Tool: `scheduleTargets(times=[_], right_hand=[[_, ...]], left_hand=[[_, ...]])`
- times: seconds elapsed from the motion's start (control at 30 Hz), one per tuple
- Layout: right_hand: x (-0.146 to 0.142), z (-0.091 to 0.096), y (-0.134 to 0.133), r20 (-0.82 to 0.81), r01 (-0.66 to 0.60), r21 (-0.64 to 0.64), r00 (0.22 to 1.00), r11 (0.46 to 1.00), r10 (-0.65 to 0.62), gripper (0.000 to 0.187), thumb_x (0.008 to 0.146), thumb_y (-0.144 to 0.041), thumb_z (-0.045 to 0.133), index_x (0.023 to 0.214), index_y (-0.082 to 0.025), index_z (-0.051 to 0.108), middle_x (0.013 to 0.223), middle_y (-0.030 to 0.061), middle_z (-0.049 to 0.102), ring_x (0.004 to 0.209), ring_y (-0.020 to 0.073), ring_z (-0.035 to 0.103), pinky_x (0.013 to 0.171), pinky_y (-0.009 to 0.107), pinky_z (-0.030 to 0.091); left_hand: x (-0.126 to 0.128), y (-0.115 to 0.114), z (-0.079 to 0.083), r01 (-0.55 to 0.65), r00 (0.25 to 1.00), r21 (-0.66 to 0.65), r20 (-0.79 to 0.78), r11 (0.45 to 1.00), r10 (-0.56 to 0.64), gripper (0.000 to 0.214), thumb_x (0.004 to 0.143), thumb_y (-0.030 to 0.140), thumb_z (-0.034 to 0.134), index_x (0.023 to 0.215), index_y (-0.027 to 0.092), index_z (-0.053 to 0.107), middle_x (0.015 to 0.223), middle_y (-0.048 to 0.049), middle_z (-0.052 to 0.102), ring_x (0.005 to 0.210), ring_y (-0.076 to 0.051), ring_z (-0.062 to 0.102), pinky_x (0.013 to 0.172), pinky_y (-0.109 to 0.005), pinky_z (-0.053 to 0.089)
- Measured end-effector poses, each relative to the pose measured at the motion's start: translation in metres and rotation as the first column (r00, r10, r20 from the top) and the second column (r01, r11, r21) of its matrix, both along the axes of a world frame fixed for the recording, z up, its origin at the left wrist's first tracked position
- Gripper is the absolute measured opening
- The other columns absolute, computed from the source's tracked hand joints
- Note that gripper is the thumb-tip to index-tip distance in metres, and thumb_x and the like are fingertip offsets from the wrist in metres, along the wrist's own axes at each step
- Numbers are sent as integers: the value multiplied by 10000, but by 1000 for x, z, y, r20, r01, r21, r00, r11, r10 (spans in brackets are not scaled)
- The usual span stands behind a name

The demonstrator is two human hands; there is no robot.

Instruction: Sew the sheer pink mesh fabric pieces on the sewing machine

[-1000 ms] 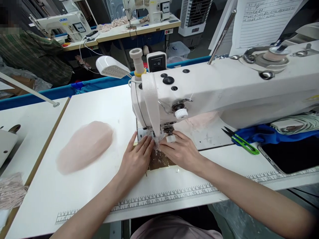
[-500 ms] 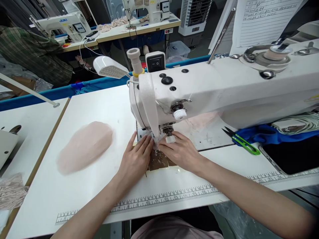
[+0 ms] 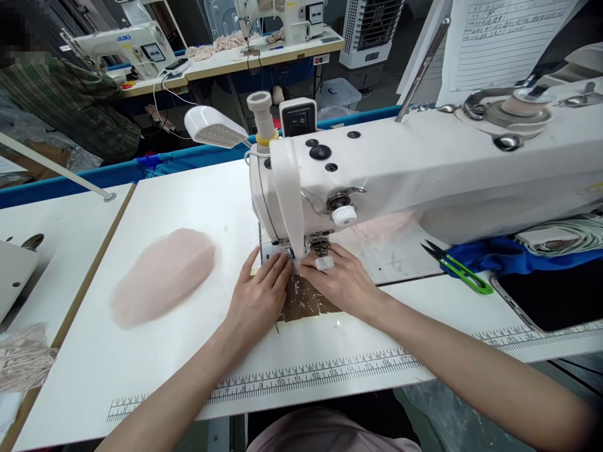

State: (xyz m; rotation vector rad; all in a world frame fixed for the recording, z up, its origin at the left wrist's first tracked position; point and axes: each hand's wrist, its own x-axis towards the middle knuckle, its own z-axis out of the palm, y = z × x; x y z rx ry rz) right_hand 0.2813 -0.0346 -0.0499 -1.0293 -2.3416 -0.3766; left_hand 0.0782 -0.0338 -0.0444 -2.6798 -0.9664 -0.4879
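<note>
A white sewing machine (image 3: 424, 169) stands on the white table (image 3: 188, 201). My left hand (image 3: 257, 298) lies flat, fingers stretched toward the presser foot, pressing down a small sheer piece (image 3: 301, 295) that is hard to make out. My right hand (image 3: 342, 282) rests beside it on the right, fingers extended and close together on the same piece, with a white thimble-like ring (image 3: 324, 263) on one finger. Both fingertips meet just under the needle area, which the machine head partly hides.
A stack of pale pink sheer fabric (image 3: 162, 276) lies to the left. Green thread snips (image 3: 459, 270) and blue cloth (image 3: 499, 257) sit right of the machine. A lamp (image 3: 214, 125) hangs behind. A measuring scale (image 3: 306, 373) runs along the table's front. Another person (image 3: 61, 100) sits far left.
Both hands have stayed at the needle, creeping slightly forward with the piece. The view shifted a little.
</note>
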Motion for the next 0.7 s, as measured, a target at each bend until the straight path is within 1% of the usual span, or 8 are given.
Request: scheduleTargets(times=[0.1, 0.23, 0.5, 0.7], right_hand=[[0, -2, -2, -23, -1, -7, 1000, 1000, 1, 205, 911, -90, 529, 885, -171, 714, 880, 25, 731, 841, 155, 616, 892, 332, 481], [2, -3, -8, -52, -22, -20, 998, 1000, 20, 162, 924, -206, 567, 981, -171, 714, 898, 35, 740, 876, 174, 619, 945, 383, 464], [4, -2, -9, -16, -33, -24, 999, 999, 33, 166, 914, -205, 582, 1000, -166, 718, 880, 47, 738, 900, 186, 625, 971, 405, 451], [3, -4, -7, 24, 2, -52, 1000, 999, -1, 186, 934, -229, 557, 1022, -189, 716, 927, 52, 741, 933, 192, 629, 988, 414, 440]], left_hand=[[-1, -3, 2, 9, 1000, -3, 7, 1000, -9, 367, 910, 102, 438, 1245, 84, 587, 1250, -134, 634, 1174, -251, 602, 1130, -520, 314], [-1, -4, 3, 5, 1000, -22, 26, 1000, -5, 370, 907, 116, 440, 1245, 91, 591, 1240, -130, 641, 1161, -247, 611, 1152, -535, 273], [-1, -2, 3, 3, 999, -33, 48, 999, -1, 377, 901, 127, 448, 1248, 86, 591, 1242, -135, 641, 1167, -251, 607, 1180, -538, 224], [0, 2, 0, -16, 999, -36, 46, 999, 18, 390, 909, 145, 440, 1273, 87, 569, 1273, -141, 617, 1187, -266, 593, 1167, -582, 226]])
